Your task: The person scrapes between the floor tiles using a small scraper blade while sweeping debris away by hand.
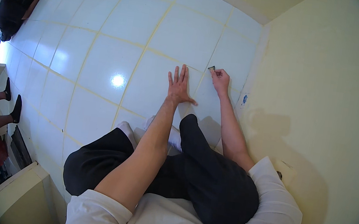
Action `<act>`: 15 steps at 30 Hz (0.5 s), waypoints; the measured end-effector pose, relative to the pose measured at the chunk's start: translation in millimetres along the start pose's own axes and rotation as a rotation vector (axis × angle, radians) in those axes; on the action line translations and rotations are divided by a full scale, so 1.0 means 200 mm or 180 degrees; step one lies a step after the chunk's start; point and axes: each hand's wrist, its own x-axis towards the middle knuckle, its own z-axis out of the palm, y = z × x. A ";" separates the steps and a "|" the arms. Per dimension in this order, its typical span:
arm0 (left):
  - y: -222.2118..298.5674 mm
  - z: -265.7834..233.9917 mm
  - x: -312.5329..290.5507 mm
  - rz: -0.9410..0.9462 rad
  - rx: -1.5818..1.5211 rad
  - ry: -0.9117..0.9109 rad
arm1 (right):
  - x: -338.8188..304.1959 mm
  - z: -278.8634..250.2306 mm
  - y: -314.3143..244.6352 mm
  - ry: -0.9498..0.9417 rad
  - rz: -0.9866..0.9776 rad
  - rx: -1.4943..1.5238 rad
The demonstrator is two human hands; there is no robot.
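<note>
My left hand (179,87) rests on the white tiled floor (182,30), palm down with its fingers spread. To its right, my right hand (221,80) is closed on a small flat tool (211,69) with a dark edge and a pale brownish part. Its exact kind is too small to make out. The tool is at a grout line between two tiles, near the right wall; whether it touches the floor I cannot tell. Yellowish grout lines (132,76) run between the glossy tiles. My crossed legs (219,186) in black trousers are just below my hands.
A cream wall (321,86) rises close along my right side. At the far left a person in dark clothes (12,10) is low by the floor. Nearer on the left are another person's black shoes (16,109). A cream boxy piece (23,195) stands at the lower left.
</note>
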 end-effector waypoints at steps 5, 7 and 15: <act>-0.02 0.10 0.05 -0.0239 0.0104 0.1197 | -0.04 0.03 -0.09 -0.0296 0.1273 0.1719; -0.01 0.09 0.06 0.1099 0.0260 0.0215 | -0.03 0.02 -0.09 -0.0305 0.1262 0.1829; 0.02 0.16 0.07 0.0344 -0.0047 0.0927 | -0.02 0.00 -0.09 -0.0318 0.1269 0.1720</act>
